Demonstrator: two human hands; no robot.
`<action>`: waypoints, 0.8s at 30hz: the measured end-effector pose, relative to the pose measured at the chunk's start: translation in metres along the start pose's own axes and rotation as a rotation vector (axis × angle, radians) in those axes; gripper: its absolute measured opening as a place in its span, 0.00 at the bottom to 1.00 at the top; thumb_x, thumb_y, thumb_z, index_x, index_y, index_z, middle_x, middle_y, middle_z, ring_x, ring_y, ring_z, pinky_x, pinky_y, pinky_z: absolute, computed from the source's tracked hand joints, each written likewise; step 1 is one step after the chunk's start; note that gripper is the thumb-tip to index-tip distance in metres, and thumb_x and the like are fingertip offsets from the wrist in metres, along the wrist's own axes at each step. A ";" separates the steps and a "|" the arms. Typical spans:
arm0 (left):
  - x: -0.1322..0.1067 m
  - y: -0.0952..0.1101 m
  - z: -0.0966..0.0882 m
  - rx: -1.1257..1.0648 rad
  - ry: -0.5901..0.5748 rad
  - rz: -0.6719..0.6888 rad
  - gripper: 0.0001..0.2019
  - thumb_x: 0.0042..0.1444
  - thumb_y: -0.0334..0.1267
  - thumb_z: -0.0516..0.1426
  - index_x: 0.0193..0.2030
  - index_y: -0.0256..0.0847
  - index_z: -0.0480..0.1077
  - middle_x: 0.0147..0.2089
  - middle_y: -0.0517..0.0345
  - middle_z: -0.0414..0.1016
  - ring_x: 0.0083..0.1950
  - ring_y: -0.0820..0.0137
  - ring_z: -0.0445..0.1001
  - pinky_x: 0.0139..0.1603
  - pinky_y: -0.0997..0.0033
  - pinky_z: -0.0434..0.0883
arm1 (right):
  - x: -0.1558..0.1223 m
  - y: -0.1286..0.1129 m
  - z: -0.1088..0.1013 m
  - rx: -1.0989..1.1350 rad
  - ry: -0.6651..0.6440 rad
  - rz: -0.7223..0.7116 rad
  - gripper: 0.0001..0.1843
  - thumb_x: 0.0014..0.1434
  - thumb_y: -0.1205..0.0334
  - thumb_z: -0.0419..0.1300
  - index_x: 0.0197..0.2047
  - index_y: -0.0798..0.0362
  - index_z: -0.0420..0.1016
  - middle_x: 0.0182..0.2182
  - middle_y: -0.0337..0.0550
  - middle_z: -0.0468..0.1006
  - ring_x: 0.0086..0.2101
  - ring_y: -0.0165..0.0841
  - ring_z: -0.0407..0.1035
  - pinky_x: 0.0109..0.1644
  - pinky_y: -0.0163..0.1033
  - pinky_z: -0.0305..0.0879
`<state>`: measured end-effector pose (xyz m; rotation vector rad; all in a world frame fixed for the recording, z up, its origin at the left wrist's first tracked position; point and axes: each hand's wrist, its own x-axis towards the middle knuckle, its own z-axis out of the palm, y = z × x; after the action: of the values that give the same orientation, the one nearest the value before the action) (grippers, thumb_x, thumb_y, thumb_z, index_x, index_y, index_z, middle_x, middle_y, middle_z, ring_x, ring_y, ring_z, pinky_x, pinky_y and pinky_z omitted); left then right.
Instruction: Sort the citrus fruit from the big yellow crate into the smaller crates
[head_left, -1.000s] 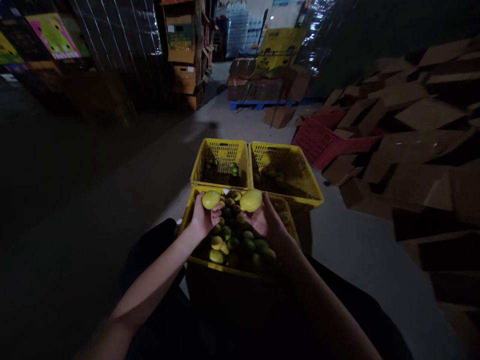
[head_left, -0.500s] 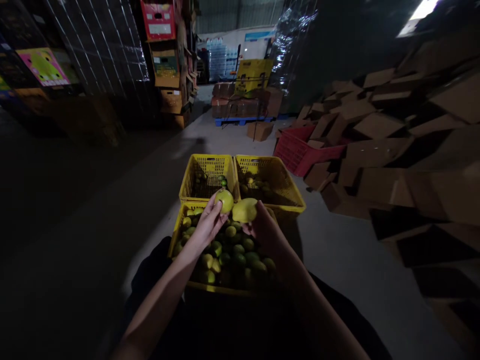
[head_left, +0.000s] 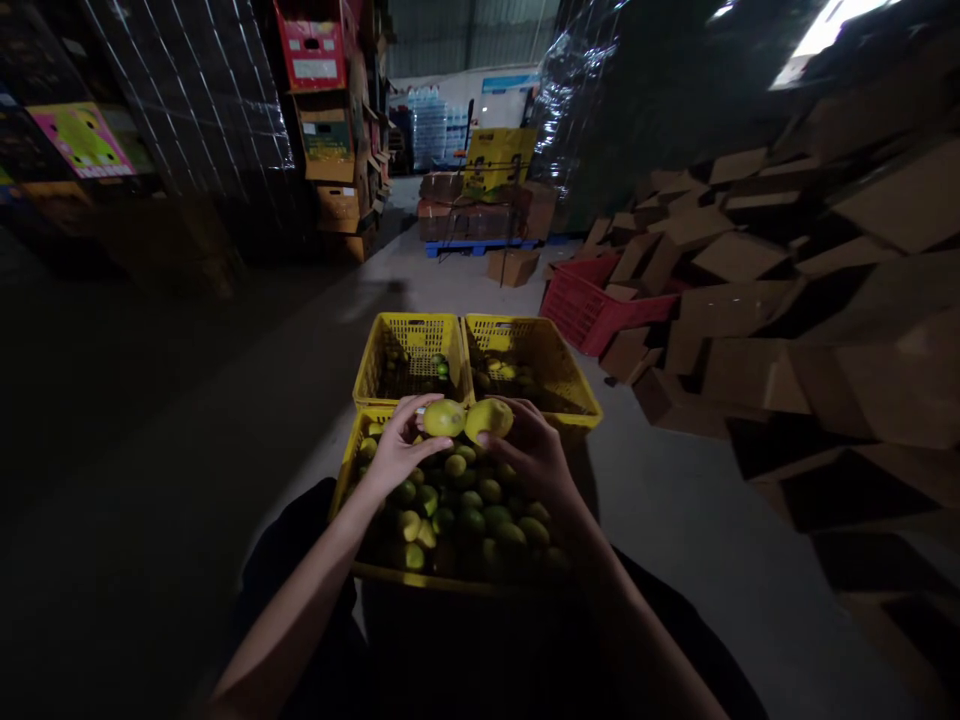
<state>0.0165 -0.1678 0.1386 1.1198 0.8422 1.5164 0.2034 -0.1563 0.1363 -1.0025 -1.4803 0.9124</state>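
My left hand (head_left: 403, 447) grips a yellow-green lemon (head_left: 444, 419) between thumb and fingers. A second lemon (head_left: 487, 422), more yellow, is pinched in my right hand (head_left: 531, 445). The two fruits are side by side, nearly touching, above the near end of the crates. Below them, a yellow plastic crate (head_left: 480, 583) holds many green and yellowish lemons (head_left: 472, 520). Behind it stand two more yellow crates: the left one (head_left: 366, 365) has a few green fruits at the bottom, and the right one (head_left: 574, 385) has some yellower fruits.
On the right, a red crate (head_left: 577, 305) sits against a big heap of empty cardboard boxes (head_left: 765, 350). Farther off, a blue pallet (head_left: 480, 246) carries wrapped goods and a yellow box (head_left: 499, 158). Stacked cartons (head_left: 330, 140) rise at the back left.
Both hands have turned the lemons, so other sides show. My left fingers now curve round the far side of its lemon, and my right thumb shows in front. The view has shifted slightly.
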 end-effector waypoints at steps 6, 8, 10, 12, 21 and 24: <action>-0.001 -0.005 -0.010 0.145 -0.001 0.106 0.26 0.32 0.21 0.70 0.42 0.42 0.79 0.44 0.55 0.73 0.47 0.69 0.71 0.49 0.77 0.67 | -0.004 0.003 -0.002 -0.305 0.009 -0.238 0.26 0.50 0.49 0.69 0.52 0.47 0.76 0.46 0.47 0.70 0.45 0.39 0.71 0.46 0.44 0.73; -0.002 -0.004 -0.010 0.118 0.012 0.093 0.26 0.31 0.19 0.70 0.41 0.42 0.80 0.43 0.56 0.73 0.47 0.69 0.71 0.50 0.77 0.67 | -0.006 0.003 -0.001 -0.350 0.015 -0.261 0.26 0.50 0.49 0.68 0.52 0.48 0.76 0.46 0.48 0.71 0.44 0.40 0.70 0.47 0.45 0.72; -0.002 -0.002 -0.011 0.027 0.049 0.013 0.25 0.30 0.17 0.69 0.39 0.41 0.79 0.43 0.56 0.75 0.47 0.69 0.71 0.49 0.78 0.68 | -0.006 0.001 0.001 -0.329 0.013 -0.245 0.27 0.49 0.49 0.69 0.52 0.48 0.76 0.46 0.48 0.71 0.45 0.40 0.70 0.48 0.45 0.72; -0.002 -0.001 -0.012 -0.076 0.077 -0.116 0.23 0.31 0.17 0.68 0.36 0.39 0.79 0.42 0.55 0.77 0.44 0.70 0.73 0.44 0.79 0.70 | -0.006 0.001 0.002 -0.234 -0.001 -0.186 0.28 0.47 0.48 0.70 0.51 0.48 0.77 0.47 0.48 0.71 0.46 0.41 0.71 0.48 0.45 0.72; -0.011 -0.016 -0.016 -0.142 -0.137 -0.567 0.15 0.55 0.50 0.60 0.33 0.37 0.75 0.23 0.50 0.76 0.28 0.63 0.77 0.26 0.71 0.71 | 0.004 0.018 0.009 0.217 -0.116 0.569 0.36 0.50 0.30 0.56 0.45 0.54 0.77 0.25 0.46 0.79 0.18 0.35 0.69 0.19 0.40 0.65; -0.013 -0.019 -0.015 -0.120 -0.160 -0.614 0.21 0.57 0.54 0.57 0.30 0.36 0.74 0.22 0.48 0.75 0.26 0.66 0.75 0.28 0.71 0.71 | 0.005 0.024 0.012 0.134 -0.197 0.542 0.40 0.53 0.27 0.48 0.46 0.55 0.76 0.23 0.49 0.79 0.18 0.39 0.70 0.19 0.43 0.66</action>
<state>0.0089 -0.1756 0.1137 0.7822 0.8693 0.9406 0.1939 -0.1431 0.1144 -1.2688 -1.3006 1.5127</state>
